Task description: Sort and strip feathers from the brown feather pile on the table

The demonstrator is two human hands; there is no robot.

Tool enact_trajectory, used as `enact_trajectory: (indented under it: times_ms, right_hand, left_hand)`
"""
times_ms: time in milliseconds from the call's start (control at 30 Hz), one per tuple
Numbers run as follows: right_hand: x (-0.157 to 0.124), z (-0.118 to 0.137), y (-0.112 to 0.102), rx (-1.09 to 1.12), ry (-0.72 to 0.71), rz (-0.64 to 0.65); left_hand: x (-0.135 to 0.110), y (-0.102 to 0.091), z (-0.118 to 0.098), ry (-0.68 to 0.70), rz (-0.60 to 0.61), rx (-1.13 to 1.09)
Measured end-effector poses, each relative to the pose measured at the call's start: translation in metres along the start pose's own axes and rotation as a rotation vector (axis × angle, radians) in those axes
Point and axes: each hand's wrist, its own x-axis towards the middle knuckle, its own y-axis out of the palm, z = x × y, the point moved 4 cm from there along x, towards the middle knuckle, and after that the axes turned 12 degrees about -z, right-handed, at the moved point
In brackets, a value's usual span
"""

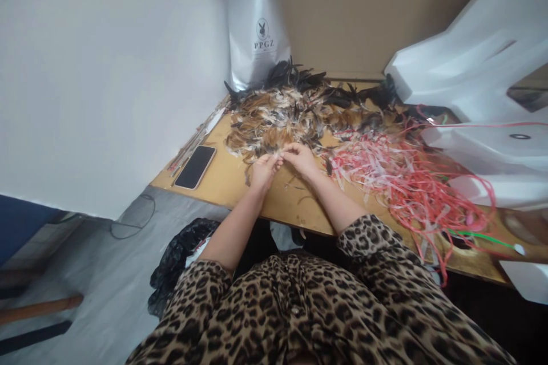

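Note:
My left hand and my right hand meet over the near edge of a feather pile. Fingers of both hands are pinched together, tip to tip. Something small and pale seems to be between the fingertips, too small to name. Brown, white and black feathers spread across the table beyond my hands, the longer black ones at the back. A thin dark wisp, perhaps a feather, shows by the outer side of my left hand. To the right lies a tangled heap of red and whitish strips.
A phone lies on the wooden table at left, beside thin sticks. A white bag stands at the back. White sewing-machine-like equipment borders the right side. A black plastic bag sits below the table edge. A white wall rises at left.

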Motion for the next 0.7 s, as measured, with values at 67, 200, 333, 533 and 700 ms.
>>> enact_trajectory:
  times_ms: [67, 200, 333, 533, 700]
  right_hand:
    - [-0.001, 0.002, -0.002, 0.024, 0.022, 0.005]
    - [-0.002, 0.003, -0.004, 0.036, 0.056, -0.004]
    - [-0.001, 0.002, -0.007, 0.013, 0.050, -0.018]
    - [0.002, 0.004, -0.012, -0.020, 0.023, 0.037]
    - [0.002, 0.003, -0.013, 0.020, 0.062, 0.082]
  left_hand:
    - [0.000, 0.000, 0.000, 0.012, 0.005, 0.030]
    - [-0.002, 0.000, 0.001, -0.016, 0.015, 0.090]
    - [-0.004, -0.001, 0.002, -0.075, 0.058, 0.074]
    - [-0.001, -0.002, 0.004, -0.048, 0.090, 0.122]
    - [-0.001, 0.000, 0.000, 0.043, 0.066, 0.194]
